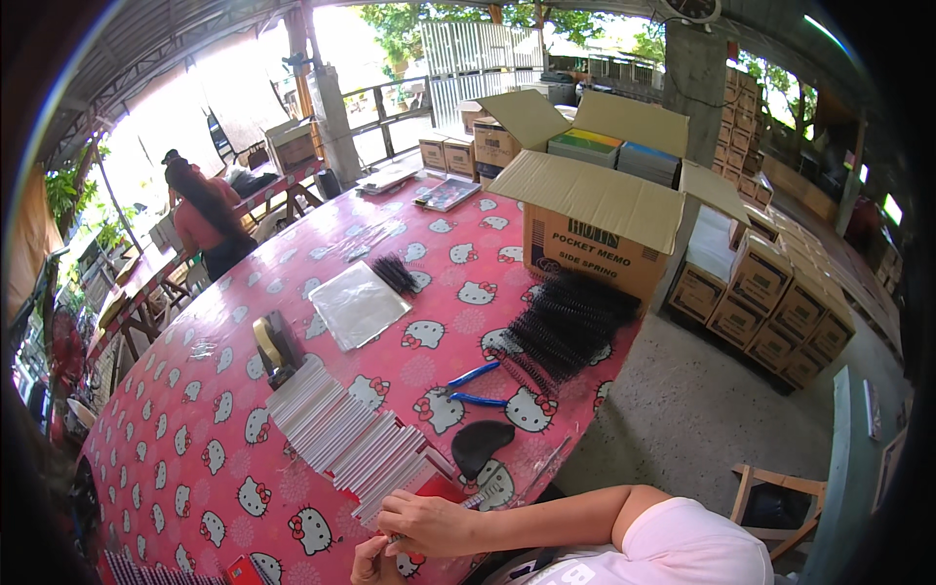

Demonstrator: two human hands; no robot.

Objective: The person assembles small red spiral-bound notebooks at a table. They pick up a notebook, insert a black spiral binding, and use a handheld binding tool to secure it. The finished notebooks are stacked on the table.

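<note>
At the near edge of the table, my right hand (429, 524) is closed, its fingertips pinched together close to my left hand (375, 563). My left hand is also closed with bent fingers; the small thing between the two hands is mostly hidden. Just beyond my right hand lies a red-covered notepad (441, 487), partly covered by it. A long row of notepads (336, 419) packed on edge, white with red, runs away to the far left. A black pouch-like pad (482, 447) and blue-handled pliers (476, 374) lie to the right of that row.
A pile of black spiral coils (561, 327) lies before an open carton (595, 210). A tape dispenser (276, 349), plastic sheets (359, 304) and a small coil bunch (394, 274) sit farther back. Coil-bound pads (156, 572) are lower left. Stacked cartons (760, 273) stand right; another person (210, 214) is far left.
</note>
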